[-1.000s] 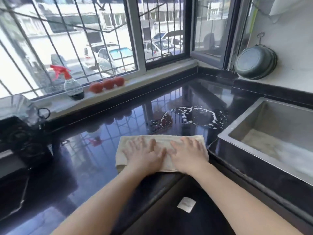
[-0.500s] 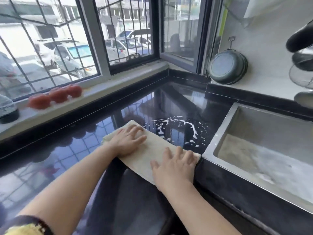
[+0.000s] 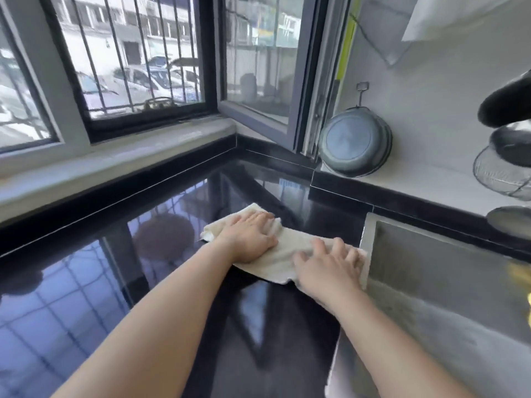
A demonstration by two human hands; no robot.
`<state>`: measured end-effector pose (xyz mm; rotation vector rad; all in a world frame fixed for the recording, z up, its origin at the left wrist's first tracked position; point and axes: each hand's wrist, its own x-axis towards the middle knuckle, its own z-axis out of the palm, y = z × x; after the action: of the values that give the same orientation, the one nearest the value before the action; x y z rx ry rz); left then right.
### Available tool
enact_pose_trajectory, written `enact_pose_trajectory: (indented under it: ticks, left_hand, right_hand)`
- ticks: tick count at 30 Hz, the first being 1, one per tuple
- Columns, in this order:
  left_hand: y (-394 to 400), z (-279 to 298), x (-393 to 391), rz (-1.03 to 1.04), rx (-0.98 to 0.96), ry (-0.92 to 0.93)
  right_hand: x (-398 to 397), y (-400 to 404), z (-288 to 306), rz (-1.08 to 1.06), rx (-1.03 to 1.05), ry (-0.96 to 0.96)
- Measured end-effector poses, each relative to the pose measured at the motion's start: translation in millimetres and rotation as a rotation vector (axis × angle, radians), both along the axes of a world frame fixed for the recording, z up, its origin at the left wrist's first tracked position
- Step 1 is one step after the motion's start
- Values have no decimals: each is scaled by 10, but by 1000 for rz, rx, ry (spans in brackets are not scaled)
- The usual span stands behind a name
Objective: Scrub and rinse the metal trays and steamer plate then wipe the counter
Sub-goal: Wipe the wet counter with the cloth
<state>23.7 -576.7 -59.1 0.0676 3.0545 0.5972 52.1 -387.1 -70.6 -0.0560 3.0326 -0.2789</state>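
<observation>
In the head view both hands are pressing flat, fingers straight, on the cloth [image 3: 283, 252], whose long axis is running from the left hand [image 3: 249, 236] toward the tabletop [image 3: 86, 282] back corner to the right hand [image 3: 326, 265] touching the sink [image 3: 366, 234] rim.
</observation>
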Motion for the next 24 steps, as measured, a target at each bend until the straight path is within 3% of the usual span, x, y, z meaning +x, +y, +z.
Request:
enact_pose_trajectory:
  ticks: [3,7,11,15,18,21,22,24]
  left_hand:
    - [141,-47,-442,50,221,23]
    - [58,-44,-588,108,557,-37]
    - [-360,4,-152,274,796,20]
    - [-662,90,515,438,1204,126]
    - [-464,148,885,435,1144,137]
    - [26,160,1085,218,903,12]
    - [209,124,1080,115,791,-29]
    - [545,-3,904,-101,381,28]
  right_hand:
    - [-682,-69,79,19,-187,6]
    - [-1260,-448,258,234,-443,-48]
    - [-947,-803,181,499,-353,-44]
    - [-302,-1003,139,691,-269,-13]
    - [142,-885,149,738,-211,6]
    - [225,-305,146,697,-178,27]
    - [189,-54,160,659,-178,20]
    - [42,394,197,532,-141,15]
